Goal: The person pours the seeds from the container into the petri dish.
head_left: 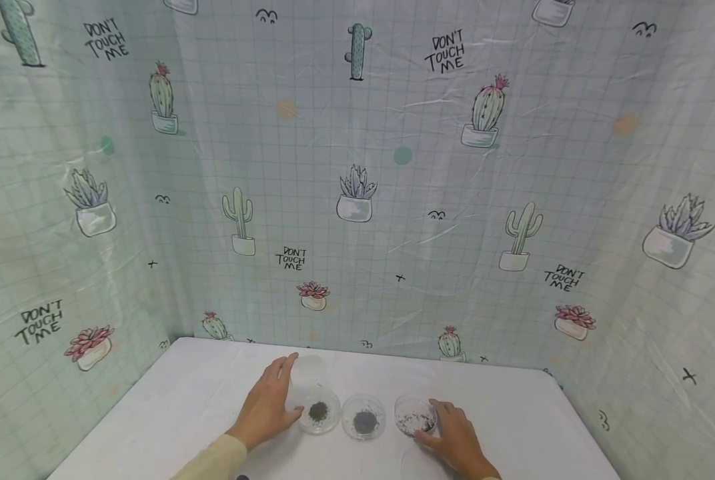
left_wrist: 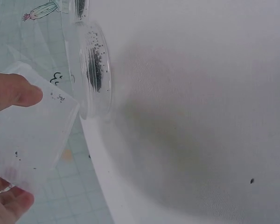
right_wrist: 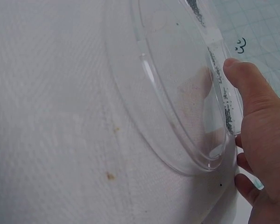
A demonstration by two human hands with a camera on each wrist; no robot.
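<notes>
My left hand (head_left: 269,405) holds a translucent whitish square piece (left_wrist: 37,126) with a few dark specks on it, thumb on one edge and fingertips at another. Beside that thumb sits a clear petri dish (head_left: 319,425) with a dark green heap. A second petri dish (head_left: 365,423), with a dark grey heap, stands in the middle. To the right, my right hand (head_left: 458,437) grips a third petri dish (head_left: 410,408) by its rim; dark bits are scattered over its bottom. Some right fingers are hidden behind the dish in the right wrist view.
A clear round lid or dish (right_wrist: 177,93) lies in front of the right dish. Part of a small dark object (head_left: 243,477) shows at the bottom edge. Stray specks dot the white tabletop (head_left: 501,393). Cactus-print curtains (head_left: 357,267) stand behind and at both sides.
</notes>
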